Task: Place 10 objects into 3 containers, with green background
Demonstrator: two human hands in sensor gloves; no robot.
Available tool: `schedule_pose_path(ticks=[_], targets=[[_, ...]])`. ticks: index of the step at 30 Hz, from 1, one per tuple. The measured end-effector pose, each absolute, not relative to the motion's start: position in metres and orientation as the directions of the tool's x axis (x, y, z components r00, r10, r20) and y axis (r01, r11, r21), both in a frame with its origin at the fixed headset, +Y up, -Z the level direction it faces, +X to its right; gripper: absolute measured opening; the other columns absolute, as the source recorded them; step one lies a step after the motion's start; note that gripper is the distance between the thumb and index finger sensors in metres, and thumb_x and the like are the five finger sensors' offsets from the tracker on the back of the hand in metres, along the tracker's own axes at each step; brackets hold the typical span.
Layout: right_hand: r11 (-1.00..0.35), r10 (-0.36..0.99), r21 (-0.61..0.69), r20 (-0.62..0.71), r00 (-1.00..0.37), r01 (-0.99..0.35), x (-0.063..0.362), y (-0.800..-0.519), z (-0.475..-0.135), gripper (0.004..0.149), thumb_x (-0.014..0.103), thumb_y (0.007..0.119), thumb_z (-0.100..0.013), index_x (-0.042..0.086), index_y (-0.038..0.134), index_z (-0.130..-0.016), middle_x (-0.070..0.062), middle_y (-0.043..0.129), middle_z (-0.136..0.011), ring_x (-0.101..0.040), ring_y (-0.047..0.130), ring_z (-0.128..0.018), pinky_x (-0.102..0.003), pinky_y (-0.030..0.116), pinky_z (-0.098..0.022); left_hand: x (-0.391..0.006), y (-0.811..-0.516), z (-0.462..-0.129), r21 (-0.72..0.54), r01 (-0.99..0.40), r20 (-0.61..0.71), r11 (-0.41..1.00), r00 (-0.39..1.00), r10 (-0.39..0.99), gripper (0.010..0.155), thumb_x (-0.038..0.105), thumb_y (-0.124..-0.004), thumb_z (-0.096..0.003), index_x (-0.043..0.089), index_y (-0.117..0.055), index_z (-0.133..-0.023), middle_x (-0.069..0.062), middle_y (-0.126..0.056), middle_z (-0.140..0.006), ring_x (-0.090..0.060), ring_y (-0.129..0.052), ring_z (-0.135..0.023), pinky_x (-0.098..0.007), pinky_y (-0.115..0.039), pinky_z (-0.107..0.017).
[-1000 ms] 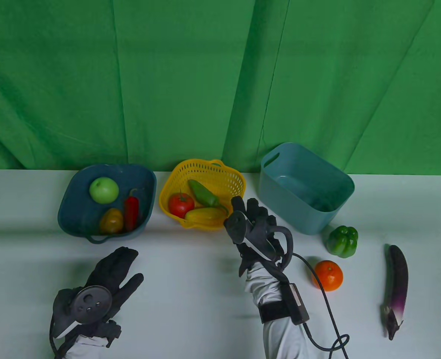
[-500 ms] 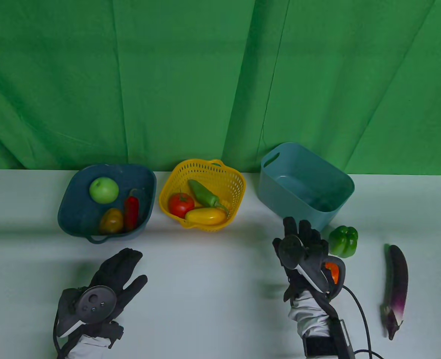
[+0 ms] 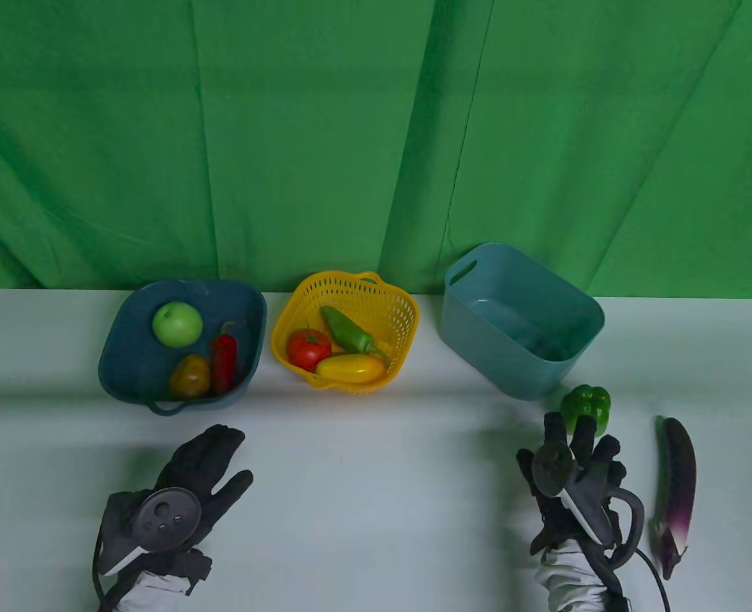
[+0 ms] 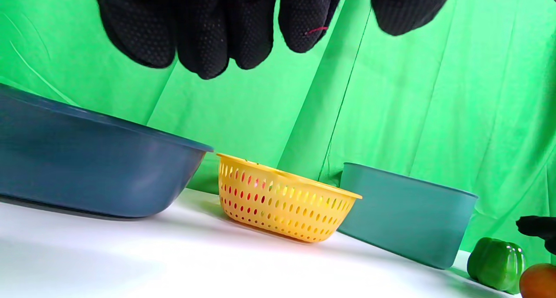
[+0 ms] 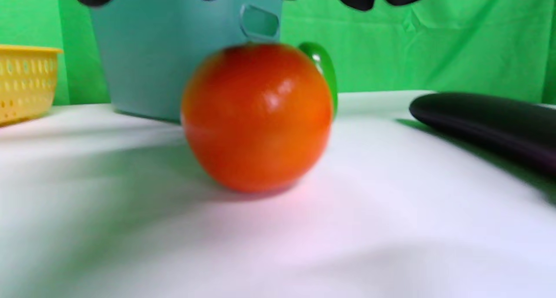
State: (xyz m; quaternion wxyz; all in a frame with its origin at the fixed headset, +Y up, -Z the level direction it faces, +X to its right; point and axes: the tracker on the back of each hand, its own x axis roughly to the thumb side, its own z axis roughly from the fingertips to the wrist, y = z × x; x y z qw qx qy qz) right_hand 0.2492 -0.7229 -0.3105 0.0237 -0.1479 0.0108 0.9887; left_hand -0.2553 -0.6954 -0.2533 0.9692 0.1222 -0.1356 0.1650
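Note:
An orange [image 5: 258,115] sits on the white table, close in front of my right hand in the right wrist view; in the table view the hand hides it. My right hand [image 3: 573,446] is above the orange with its fingers spread and holds nothing. A green bell pepper [image 3: 586,408] lies just beyond its fingertips, and a purple eggplant [image 3: 675,484] lies to its right. My left hand [image 3: 226,459] is open and empty at the front left. The teal bin [image 3: 516,363] is empty.
The dark blue bowl [image 3: 115,363] holds a green apple [image 3: 176,324], a red chili [image 3: 224,363] and a yellow-brown pepper [image 3: 191,376]. The yellow basket [image 3: 350,296] holds a tomato [image 3: 309,347], a green chili [image 3: 347,330] and a yellow pepper [image 3: 350,368]. A green cloth hangs behind.
My right hand has moved from the yellow basket's front edge to the right and toward the table's front, and now covers the orange. The left hand has barely moved.

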Motion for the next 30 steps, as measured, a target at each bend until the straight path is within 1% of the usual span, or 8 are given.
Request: schedule_pose_path(ticks=[4,8,10,12,15,21,26,30], targets=[[-0.996,0.033,0.069,-0.304,-0.952,-0.056,0.255,-0.734,-0.309,0.078,0.065,0.056,-0.055,0.032,0.025,-0.119,-0.021,0.020,-0.127,-0.062,0.032,-0.107,-0.073,0.038,-0.076,-0.254,-0.695,-0.253,0.194,-0.352,0.308,0.915,0.908,0.284,0.068,0.060,-0.062,-0.0563,0.026,-0.059,-0.114,-0.014,-0.071,-0.114,-0.039,-0.079,-0.099,-0.057,-0.073,-0.065],[-0.992,0.033,0.107,-0.306,-0.951,-0.069,0.256,-0.745,-0.308,0.076,0.063,0.056,-0.056,0.031,0.027,-0.118,-0.022,0.025,-0.126,-0.062,0.043,-0.106,-0.072,0.044,-0.075,-0.255,-0.695,-0.253,0.200,-0.352,0.309,0.915,0.908,0.282,0.067,0.060,-0.062,-0.0562,0.026,-0.059,-0.114,-0.014,-0.071,-0.114,-0.039,-0.079,-0.099,-0.057,-0.073,-0.065],[-0.990,0.045,0.113,-0.304,-0.952,-0.083,0.255,-0.750,-0.308,0.078,0.063,0.057,-0.056,0.031,0.021,-0.118,-0.023,0.023,-0.126,-0.062,0.045,-0.105,-0.070,0.046,-0.075,-0.256,-0.694,-0.253,0.203,-0.348,0.303,0.915,0.911,0.279,0.068,0.060,-0.062,-0.0562,0.026,-0.059,-0.114,-0.014,-0.071,-0.114,-0.039,-0.079,-0.099,-0.057,-0.073,-0.065],[-0.992,0.038,0.104,-0.299,-0.954,-0.072,0.254,-0.753,-0.309,0.078,0.061,0.058,-0.056,0.031,0.020,-0.117,-0.024,0.023,-0.125,-0.061,0.049,-0.104,-0.069,0.049,-0.075,-0.257,-0.694,-0.253,0.204,-0.348,0.298,0.915,0.912,0.281,0.067,0.060,-0.062,-0.0562,0.026,-0.059,-0.114,-0.014,-0.071,-0.114,-0.039,-0.079,-0.099,-0.057,-0.073,-0.065],[-0.988,0.011,0.144,-0.293,-0.956,-0.055,0.252,-0.756,-0.310,0.080,0.059,0.059,-0.058,0.030,0.012,-0.116,-0.026,0.017,-0.123,-0.056,0.054,-0.103,-0.066,0.051,-0.075,-0.258,-0.695,-0.252,0.203,-0.346,0.292,0.916,0.914,0.281,0.068,0.060,-0.062,-0.0562,0.026,-0.059,-0.114,-0.014,-0.071,-0.114,-0.039,-0.079,-0.099,-0.057,-0.073,-0.065],[-0.988,-0.027,0.153,-0.266,-0.964,-0.014,0.253,-0.758,-0.311,0.078,0.051,0.061,-0.060,0.030,0.009,-0.114,-0.026,0.016,-0.121,-0.053,0.057,-0.100,-0.063,0.055,-0.074,-0.261,-0.697,-0.252,0.206,-0.357,0.288,0.911,0.912,0.292,0.067,0.060,-0.062,-0.0563,0.026,-0.059,-0.114,-0.014,-0.070,-0.114,-0.038,-0.079,-0.099,-0.057,-0.073,-0.065],[-0.989,-0.048,0.148,-0.236,-0.971,0.013,0.252,-0.757,-0.311,0.078,0.051,0.061,-0.060,0.028,0.009,-0.114,-0.028,0.018,-0.120,-0.054,0.059,-0.098,-0.062,0.056,-0.073,-0.263,-0.701,-0.254,0.186,-0.352,0.271,0.917,0.916,0.296,0.067,0.060,-0.062,-0.0563,0.026,-0.059,-0.114,-0.014,-0.070,-0.114,-0.038,-0.079,-0.099,-0.057,-0.073,-0.064],[-0.985,-0.048,0.173,-0.197,-0.979,0.013,0.255,-0.751,-0.315,0.078,0.050,0.063,-0.060,0.027,0.013,-0.115,-0.029,0.022,-0.121,-0.055,0.062,-0.096,-0.062,0.058,-0.072,-0.261,-0.704,-0.254,0.175,-0.343,0.266,0.923,0.919,0.291,0.067,0.060,-0.062,-0.0563,0.026,-0.059,-0.114,-0.014,-0.070,-0.114,-0.039,-0.079,-0.099,-0.057,-0.073,-0.065]])
